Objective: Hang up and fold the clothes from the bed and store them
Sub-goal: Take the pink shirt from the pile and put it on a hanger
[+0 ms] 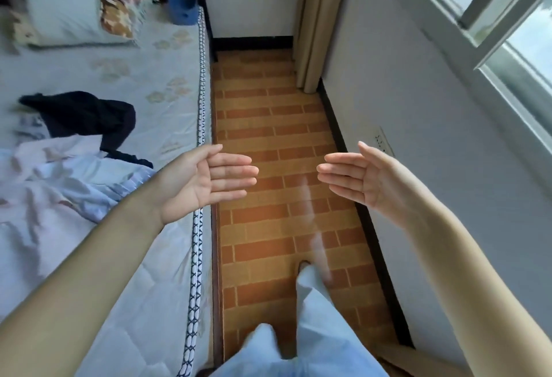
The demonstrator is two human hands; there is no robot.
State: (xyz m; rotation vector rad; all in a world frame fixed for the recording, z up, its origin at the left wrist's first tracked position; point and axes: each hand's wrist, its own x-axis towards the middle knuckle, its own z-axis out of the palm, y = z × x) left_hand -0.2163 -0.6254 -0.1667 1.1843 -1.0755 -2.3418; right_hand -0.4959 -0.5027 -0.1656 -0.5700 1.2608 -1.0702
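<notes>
Standing in the narrow strip of brick-patterned floor point(268, 125) between the bed point(167, 83) and the wall point(418, 107), I hold both hands out in front of me, palms turned toward each other, fingers straight, nothing in either. My left hand point(206, 178) hovers right over the mattress edge; my right hand point(367, 178) is out over the floor, near the wall.

The clothes I have to deal with lie on the bed to my left: a black garment point(86, 116) spread dark against the sheet, and a pale, crumpled garment point(59, 173) just beside it, overlapping its lower part. Neither hand touches them. A pillow point(65, 9) sits well apart at the head of the bed.

What could go wrong, as I judge it: the two garments overlap, so grabbing one carelessly could drag the other off the mattress edge onto the floor. The pale one is bunched, and I cannot tell where its collar or hem is, so a blind lift may tangle it.

Room is tight. The aisle is slim, with a curtain point(313, 33) hanging at the far end and a window point(507, 18) to my right. Shaking out clothes is better done over the bed.
</notes>
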